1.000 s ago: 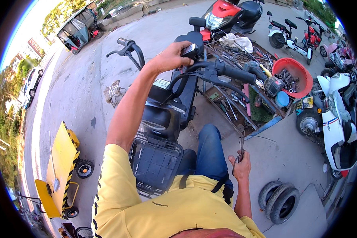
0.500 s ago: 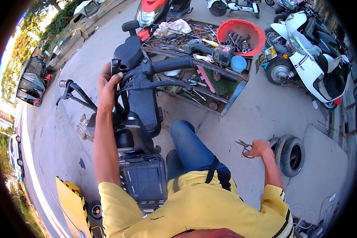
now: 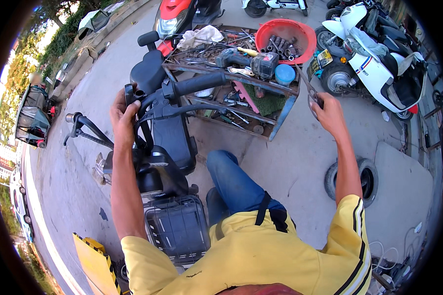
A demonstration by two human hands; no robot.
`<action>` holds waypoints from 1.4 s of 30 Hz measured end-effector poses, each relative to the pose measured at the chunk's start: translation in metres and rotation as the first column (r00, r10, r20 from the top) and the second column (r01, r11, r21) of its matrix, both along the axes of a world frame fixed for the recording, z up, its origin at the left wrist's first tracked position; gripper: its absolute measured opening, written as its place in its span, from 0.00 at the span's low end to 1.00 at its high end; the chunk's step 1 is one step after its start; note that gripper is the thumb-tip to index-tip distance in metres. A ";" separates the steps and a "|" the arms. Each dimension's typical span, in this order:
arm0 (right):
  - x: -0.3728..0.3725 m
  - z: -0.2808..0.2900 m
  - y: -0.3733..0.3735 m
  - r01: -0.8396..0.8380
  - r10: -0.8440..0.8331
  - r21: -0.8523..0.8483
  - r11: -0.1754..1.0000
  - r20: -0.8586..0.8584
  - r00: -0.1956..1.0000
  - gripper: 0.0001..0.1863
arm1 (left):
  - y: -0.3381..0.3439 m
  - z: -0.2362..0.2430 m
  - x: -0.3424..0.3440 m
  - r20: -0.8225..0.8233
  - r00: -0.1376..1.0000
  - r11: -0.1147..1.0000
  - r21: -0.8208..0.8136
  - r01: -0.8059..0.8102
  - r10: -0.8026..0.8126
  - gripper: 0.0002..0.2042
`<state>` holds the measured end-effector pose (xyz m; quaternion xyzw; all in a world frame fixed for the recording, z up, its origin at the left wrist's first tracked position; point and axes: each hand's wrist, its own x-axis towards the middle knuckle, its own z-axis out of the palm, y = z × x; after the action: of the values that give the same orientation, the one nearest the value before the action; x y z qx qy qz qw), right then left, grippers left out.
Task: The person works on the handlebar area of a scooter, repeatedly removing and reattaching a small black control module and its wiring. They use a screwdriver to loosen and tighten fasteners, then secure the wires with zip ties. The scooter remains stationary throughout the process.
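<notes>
Our left hand (image 3: 123, 114) pinches the small black fitting (image 3: 129, 93) at its fingertips; our right hand (image 3: 328, 114) grips the scissors (image 3: 311, 93), pointing forward from it. We should steady the fitting, fingers clear of the scissors.

1 head-worn fisheye view, looking down, near the hands (image 3: 123, 117)

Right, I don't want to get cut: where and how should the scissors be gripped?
Probably by the handle loops, coming from the near right side. The scissors point their blades up and left, toward the tool cart, leaving the loops as the end nearer the person. The right hand holds that end, clear of the tips.
</notes>
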<state>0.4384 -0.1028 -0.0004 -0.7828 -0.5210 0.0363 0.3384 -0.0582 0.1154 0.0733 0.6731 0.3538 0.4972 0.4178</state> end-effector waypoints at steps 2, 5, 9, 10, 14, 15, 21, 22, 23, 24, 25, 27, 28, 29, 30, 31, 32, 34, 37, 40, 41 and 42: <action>0.009 0.011 0.051 0.041 -0.047 0.054 0.998 0.128 0.991 0.18 | 0.000 -0.001 -0.001 0.003 1.000 1.000 0.014 -0.023 0.023 0.25; 0.038 0.012 0.127 0.062 -0.057 -0.012 0.998 0.259 0.964 0.19 | 0.000 0.000 0.005 0.058 0.998 1.000 -0.010 -0.015 0.016 0.29; 0.051 0.012 0.181 0.112 -0.136 0.082 0.990 0.414 0.900 0.16 | 0.002 -0.002 0.007 0.222 0.974 0.998 -0.025 0.053 -0.046 0.23; 0.042 0.015 0.183 0.006 -0.099 0.214 0.977 0.424 0.900 0.15 | 0.002 -0.004 0.003 0.219 0.976 0.999 -0.040 0.031 -0.022 0.23; -0.050 0.053 0.151 -0.280 0.243 0.500 0.819 0.140 0.960 0.12 | 0.009 -0.007 0.000 0.239 0.971 0.997 -0.062 0.038 -0.022 0.27; -0.073 0.063 0.142 -0.304 0.328 0.551 0.777 0.057 0.943 0.11 | 0.007 -0.004 0.003 0.288 0.957 0.995 -0.078 0.063 -0.038 0.27; -0.195 0.129 0.121 -0.619 0.687 0.551 0.559 0.110 0.719 0.07 | 0.005 -0.005 -0.003 0.279 0.959 0.993 -0.093 0.076 -0.047 0.23; -0.213 0.134 0.128 -0.688 0.750 0.506 0.520 0.115 0.651 0.06 | 0.002 -0.003 -0.006 0.280 0.959 0.992 -0.101 0.080 -0.049 0.23; -0.226 0.134 0.139 -0.716 0.781 0.487 0.500 0.104 0.615 0.07 | 0.003 -0.002 -0.004 0.286 0.956 0.990 -0.106 0.098 -0.064 0.23; -0.237 0.135 0.150 -0.745 0.777 0.440 0.501 0.151 0.611 0.08 | 0.002 -0.001 -0.002 0.284 0.956 0.989 -0.103 0.106 -0.072 0.23; -0.244 0.130 0.166 -0.757 0.774 0.420 0.501 0.175 0.609 0.09 | 0.000 -0.001 -0.002 0.275 0.959 0.990 -0.101 0.103 -0.071 0.23; -0.255 0.122 0.198 -0.768 0.754 0.379 0.516 0.226 0.617 0.09 | 0.001 0.001 0.000 0.261 0.961 0.991 -0.074 0.115 -0.092 0.22; -0.260 0.125 0.208 -0.788 0.792 0.273 0.552 0.123 0.598 0.10 | 0.002 0.001 0.001 0.252 0.962 0.992 -0.051 0.119 -0.103 0.22; -0.264 0.129 0.217 -0.805 0.814 0.163 0.571 0.014 0.580 0.10 | 0.004 0.000 0.001 0.242 0.964 0.992 -0.028 0.124 -0.114 0.22; -0.267 0.130 0.225 -0.819 0.819 0.048 0.572 -0.097 0.566 0.11 | 0.004 -0.001 0.000 0.236 0.964 0.991 -0.017 0.131 -0.123 0.23; -0.269 0.128 0.230 -0.840 0.828 0.057 0.540 -0.214 0.518 0.11 | 0.005 -0.001 0.000 0.229 0.965 0.991 -0.008 0.133 -0.128 0.22; -0.271 0.124 0.236 -0.858 0.825 0.072 0.509 -0.327 0.462 0.11 | 0.006 -0.001 0.000 0.222 0.966 0.991 0.002 0.136 -0.133 0.22; -0.276 0.119 0.248 -0.892 0.821 0.082 0.444 -0.436 0.368 0.11 | 0.006 -0.003 0.000 0.216 0.967 0.991 0.002 0.137 -0.134 0.23; -0.279 0.115 0.245 -0.882 0.805 0.147 0.448 -0.496 0.326 0.10 | 0.003 -0.002 0.002 0.219 0.969 0.992 -0.020 0.121 -0.114 0.23; -0.280 0.113 0.246 -0.877 0.815 0.160 0.453 -0.474 0.334 0.10 | 0.001 0.000 0.002 0.177 0.981 0.995 -0.036 0.090 -0.083 0.22; -0.279 0.113 0.247 -0.886 0.823 0.127 0.445 -0.449 0.349 0.10 | 0.002 -0.002 0.002 0.173 0.983 0.995 -0.054 0.078 -0.068 0.22; -0.279 0.115 0.250 -0.894 0.833 0.097 0.437 -0.419 0.361 0.10 | 0.002 -0.001 0.001 0.167 0.984 0.996 -0.067 0.065 -0.053 0.22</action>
<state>0.1596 0.1474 0.1150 -0.3869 -0.7664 0.4088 0.3096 -0.0570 0.1175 0.0720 0.6242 0.3155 0.5255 0.4844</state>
